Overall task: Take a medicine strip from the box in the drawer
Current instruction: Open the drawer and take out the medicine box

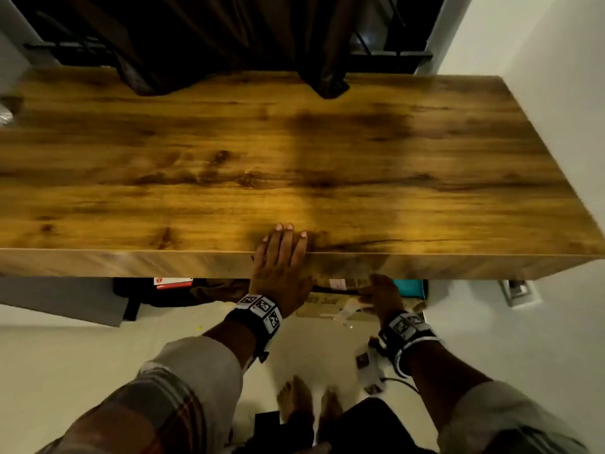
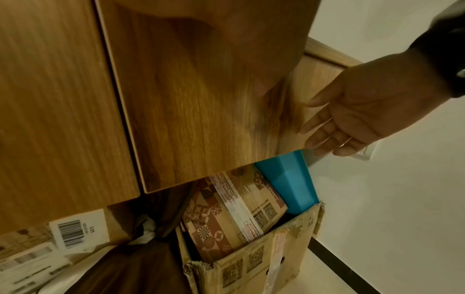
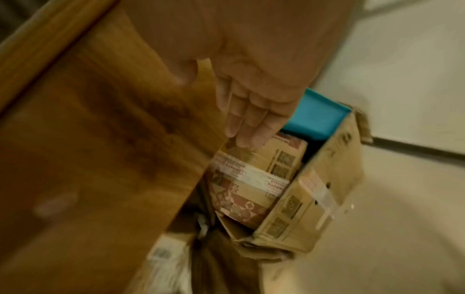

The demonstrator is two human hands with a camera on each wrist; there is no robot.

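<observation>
My left hand (image 1: 282,247) lies flat on the front edge of the wooden desk top (image 1: 294,152), fingers straight. My right hand (image 1: 381,291) is lower down, under the desk's front. In the left wrist view the right hand (image 2: 334,127) has straight fingers touching the lower right corner of a wooden drawer front (image 2: 201,99). The right wrist view shows the same fingers (image 3: 247,127) pointing down beside the drawer front (image 3: 113,159). It holds nothing. The drawer's inside, the medicine box and any strip are hidden.
A torn cardboard box (image 2: 251,264) stands on the floor under the desk, holding a patterned carton (image 2: 226,214) and a teal container (image 2: 286,179). A dark bag (image 2: 130,264) and a barcode-labelled box (image 2: 75,232) sit to its left. A white wall (image 1: 556,93) borders the desk's right side.
</observation>
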